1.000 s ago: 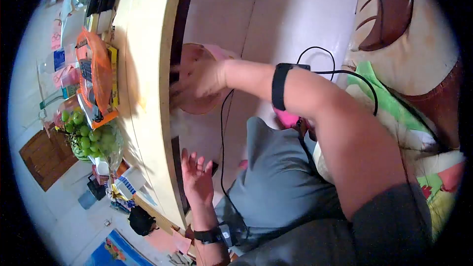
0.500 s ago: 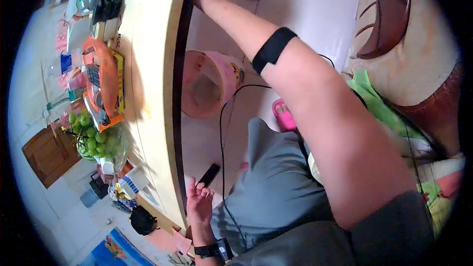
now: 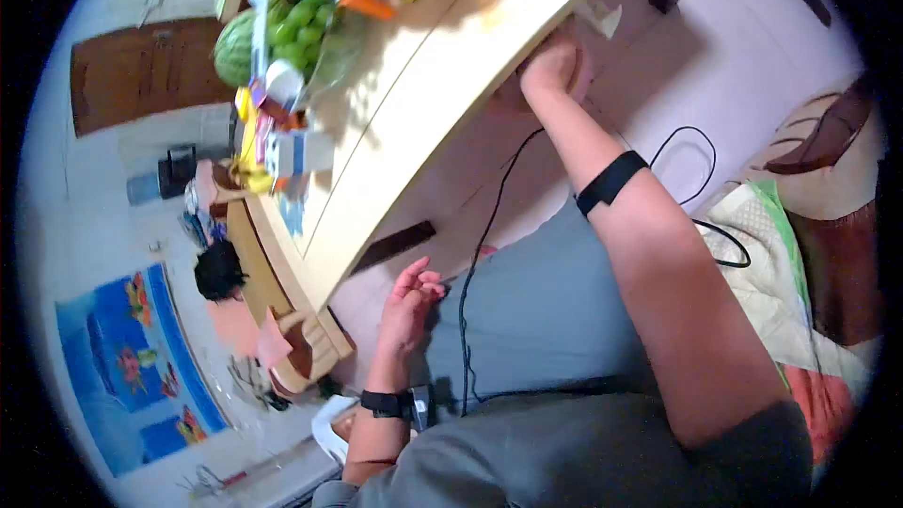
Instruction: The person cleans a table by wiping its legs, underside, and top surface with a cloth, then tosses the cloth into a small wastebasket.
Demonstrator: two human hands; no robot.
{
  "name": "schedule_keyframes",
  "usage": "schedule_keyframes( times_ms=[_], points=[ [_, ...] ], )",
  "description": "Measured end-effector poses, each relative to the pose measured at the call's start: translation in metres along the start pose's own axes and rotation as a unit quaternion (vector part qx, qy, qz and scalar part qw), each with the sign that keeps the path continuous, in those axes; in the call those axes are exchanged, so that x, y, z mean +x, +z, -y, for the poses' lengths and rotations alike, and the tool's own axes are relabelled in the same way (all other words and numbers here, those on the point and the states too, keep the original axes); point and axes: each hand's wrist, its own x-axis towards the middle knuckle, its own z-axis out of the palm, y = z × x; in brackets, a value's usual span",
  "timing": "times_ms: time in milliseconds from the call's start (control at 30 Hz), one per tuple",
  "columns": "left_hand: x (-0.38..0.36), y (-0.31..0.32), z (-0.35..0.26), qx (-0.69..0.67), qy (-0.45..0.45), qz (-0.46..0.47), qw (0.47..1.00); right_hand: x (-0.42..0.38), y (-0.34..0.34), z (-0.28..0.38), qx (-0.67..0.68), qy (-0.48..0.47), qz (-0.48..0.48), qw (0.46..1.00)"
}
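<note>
My right hand [image 3: 553, 64] reaches out at the upper middle, beside the table's edge and over the pink bin [image 3: 585, 71], which it partly covers. Its fingers are blurred and partly hidden, so I cannot make out whether they hold anything. A small whitish piece [image 3: 602, 19] shows just beyond that hand. Lower down, my left hand [image 3: 410, 309] hovers above my lap with loosely bent, parted fingers and nothing in them. The pale table [image 3: 414, 103] runs diagonally between the hands and the fruit.
Green grapes [image 3: 303, 23], a watermelon [image 3: 235, 49] and an orange package [image 3: 367, 2] lie on the table. A black cable [image 3: 489, 216] crosses my lap. At the right is a cushioned seat [image 3: 809, 146] with cloths. Dark table legs stand beneath the top.
The view has turned and shifted. My right hand has moved from the far table edge to the bin. The left hand stays over the lap, still empty.
</note>
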Motion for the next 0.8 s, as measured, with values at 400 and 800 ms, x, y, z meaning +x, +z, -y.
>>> schedule_keyframes(
  times_ms=[400, 800],
  points=[
    [-0.054, -0.093, 0.067, 0.119, 0.231, -0.081, 0.962, -0.052, -0.002, -0.069, -0.531, -0.140, -0.015, 0.836],
    [-0.054, -0.159, 0.109, -0.252, 0.263, -0.007, 0.931, -0.120, -0.021, -0.226, -0.012, 0.176, 0.041, 0.984]
  ],
)
